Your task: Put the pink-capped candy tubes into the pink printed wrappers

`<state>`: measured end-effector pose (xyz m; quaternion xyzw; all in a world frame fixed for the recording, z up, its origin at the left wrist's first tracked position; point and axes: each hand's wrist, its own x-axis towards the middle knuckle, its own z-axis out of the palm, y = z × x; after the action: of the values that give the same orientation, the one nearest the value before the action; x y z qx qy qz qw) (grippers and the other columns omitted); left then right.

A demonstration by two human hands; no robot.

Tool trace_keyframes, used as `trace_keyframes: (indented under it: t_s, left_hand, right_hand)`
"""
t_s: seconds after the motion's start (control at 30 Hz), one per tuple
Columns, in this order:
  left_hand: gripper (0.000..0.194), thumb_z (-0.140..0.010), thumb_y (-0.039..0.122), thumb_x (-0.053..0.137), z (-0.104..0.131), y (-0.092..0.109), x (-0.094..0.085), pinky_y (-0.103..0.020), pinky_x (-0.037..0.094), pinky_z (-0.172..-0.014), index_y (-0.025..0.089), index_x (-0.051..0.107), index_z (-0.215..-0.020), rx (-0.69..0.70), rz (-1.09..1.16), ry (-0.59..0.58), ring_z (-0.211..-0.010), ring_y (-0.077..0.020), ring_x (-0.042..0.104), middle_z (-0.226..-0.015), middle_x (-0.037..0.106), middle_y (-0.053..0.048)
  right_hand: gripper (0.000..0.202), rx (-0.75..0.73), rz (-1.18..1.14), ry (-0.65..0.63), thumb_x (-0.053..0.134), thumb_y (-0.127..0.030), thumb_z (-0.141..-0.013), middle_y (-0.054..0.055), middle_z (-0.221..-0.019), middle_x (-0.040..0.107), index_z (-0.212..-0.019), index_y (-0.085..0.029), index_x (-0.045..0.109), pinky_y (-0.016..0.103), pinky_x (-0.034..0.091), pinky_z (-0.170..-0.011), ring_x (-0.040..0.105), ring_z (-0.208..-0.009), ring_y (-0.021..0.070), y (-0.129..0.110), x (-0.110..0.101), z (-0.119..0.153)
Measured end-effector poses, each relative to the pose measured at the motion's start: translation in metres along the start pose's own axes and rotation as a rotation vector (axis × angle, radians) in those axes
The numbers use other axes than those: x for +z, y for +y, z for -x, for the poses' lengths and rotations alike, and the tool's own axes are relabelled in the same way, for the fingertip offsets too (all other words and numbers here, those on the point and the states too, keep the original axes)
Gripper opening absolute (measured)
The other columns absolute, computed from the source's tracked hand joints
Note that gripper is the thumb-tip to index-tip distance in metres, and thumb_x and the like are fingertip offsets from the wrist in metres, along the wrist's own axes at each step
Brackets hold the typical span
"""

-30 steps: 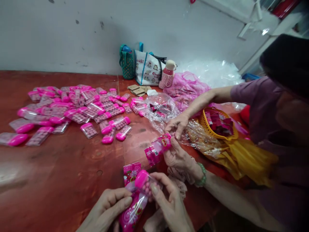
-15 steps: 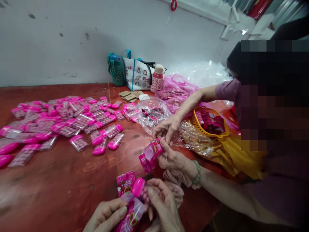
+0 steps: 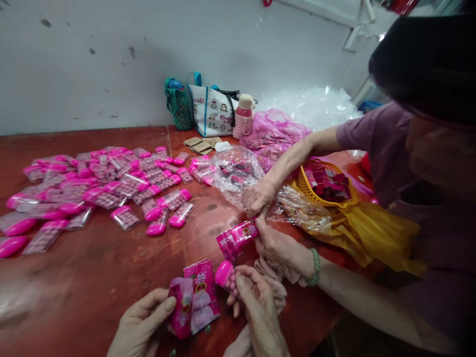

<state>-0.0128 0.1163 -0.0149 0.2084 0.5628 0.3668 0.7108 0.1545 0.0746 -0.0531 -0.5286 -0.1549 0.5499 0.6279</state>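
My left hand [image 3: 143, 320] pinches a shiny pink printed packet [image 3: 182, 307] between thumb and fingers. Behind it lies another pink printed packet [image 3: 203, 297] on the table. In my right hand [image 3: 260, 310] is a small clear candy box [image 3: 228, 277] with a pink cap and pink balls inside; the fingers cover its lower end. The box is apart from the packet in my left hand. Just beyond, a co-worker's hands [image 3: 266, 218] hold a pink printed packet [image 3: 243, 233], with more pink wrapping [image 3: 226, 243] beside it.
Many pink-capped candy boxes [image 3: 100, 183] are heaped on the red table [image 3: 122, 272] at left. A yellow basket [image 3: 305, 186] of pink packets stands at right, near a clear plastic bag [image 3: 238, 171]. Bags [image 3: 211, 111] and a flask [image 3: 244, 114] stand by the wall.
My left hand has moved left with its packet, opening a gap to the candy box in my right hand. The co-worker has leaned forward, and their upper hand has closed over the packet's end.
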Motion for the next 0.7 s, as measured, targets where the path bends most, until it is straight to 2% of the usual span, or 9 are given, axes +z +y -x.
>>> trace_keyframes:
  t_s: [0.23,0.5,0.57,0.63,0.7]
  left_hand:
    - [0.021,-0.049,0.021,0.080,-0.002,-0.001,-0.003,-0.019,0.044,-0.046,0.016,0.062,-0.058,-0.006,0.025,0.039,-0.045,-0.0087,0.048,-0.051,0.057,0.003]
    - [0.030,-0.040,0.019,0.083,-0.007,-0.002,-0.004,-0.021,0.051,-0.050,0.017,0.065,-0.064,0.005,0.071,0.127,-0.050,-0.0100,0.054,-0.059,0.063,0.003]
    - [0.029,-0.041,0.018,0.083,-0.007,-0.002,-0.004,-0.022,0.053,-0.052,0.017,0.065,-0.063,-0.005,0.074,0.145,-0.052,-0.0113,0.056,-0.061,0.063,0.003]
    - [0.029,-0.040,0.017,0.082,-0.007,-0.002,-0.004,-0.023,0.054,-0.051,0.016,0.065,-0.063,0.001,0.086,0.182,-0.054,-0.0132,0.058,-0.061,0.064,0.002]
    - [0.029,-0.039,0.015,0.081,-0.008,-0.001,-0.004,-0.023,0.054,-0.049,0.016,0.065,-0.063,0.012,0.093,0.224,-0.054,-0.0142,0.060,-0.061,0.064,0.002]
  right_hand:
    - [0.034,-0.007,0.062,-0.011,0.062,-0.043,-0.074,0.000,-0.066,0.058,-0.088,-0.013,0.055,0.014,0.037,-0.039,0.054,-0.048,0.0073,-0.004,0.002,0.002]
    - [0.032,-0.020,0.194,-0.016,0.052,-0.042,-0.082,0.000,-0.061,0.057,-0.094,-0.012,0.055,0.016,0.035,-0.041,0.051,-0.048,0.0080,0.000,0.001,0.003]
    - [0.033,-0.030,0.302,-0.011,0.048,-0.042,-0.085,-0.001,-0.056,0.056,-0.097,-0.012,0.055,0.016,0.034,-0.040,0.049,-0.044,0.0078,-0.001,0.001,0.005]
    - [0.031,-0.084,0.484,-0.004,0.043,-0.040,-0.087,0.000,-0.057,0.058,-0.098,-0.014,0.057,0.018,0.039,-0.044,0.050,-0.045,0.0090,-0.003,0.001,0.010]
    - [0.028,-0.212,0.720,0.021,0.043,-0.036,-0.087,0.004,-0.069,0.064,-0.098,-0.017,0.060,0.023,0.046,-0.056,0.059,-0.059,0.0138,-0.007,0.000,0.016]
